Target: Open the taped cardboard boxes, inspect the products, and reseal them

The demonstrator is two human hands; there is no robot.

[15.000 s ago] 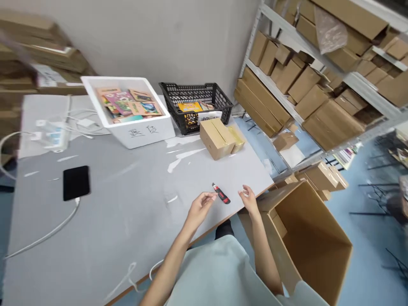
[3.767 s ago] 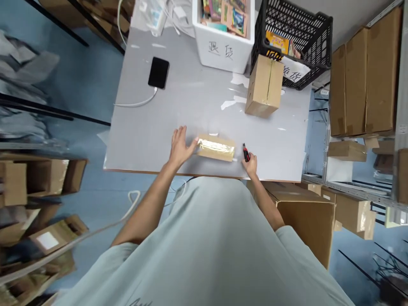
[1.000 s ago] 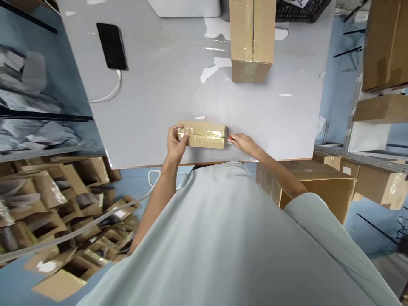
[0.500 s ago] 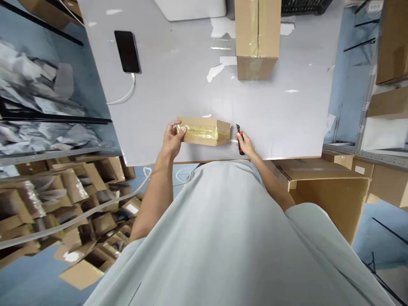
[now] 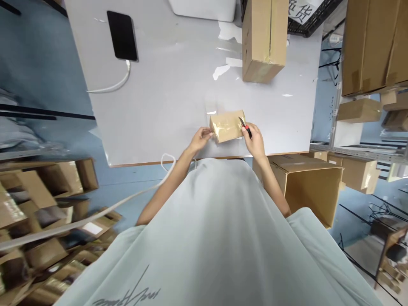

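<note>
The small taped carton [image 5: 227, 126] lies near the table edge [image 5: 207, 160], and I should steady it with my left hand [image 5: 202, 139], fingers loosely bent at its end, while my right hand [image 5: 255, 141], closed around the cutter [image 5: 247, 129], keeps the blade shallow.

My head camera looks forward and steeply down from above my fingers [image 5: 202, 132] onto the tabletop [image 5: 172, 93].

Around you, a blue floor [image 5: 127, 178] surrounds the pale grey table [image 5: 165, 93], with metal shelving [image 5: 366, 156] on your right.
</note>
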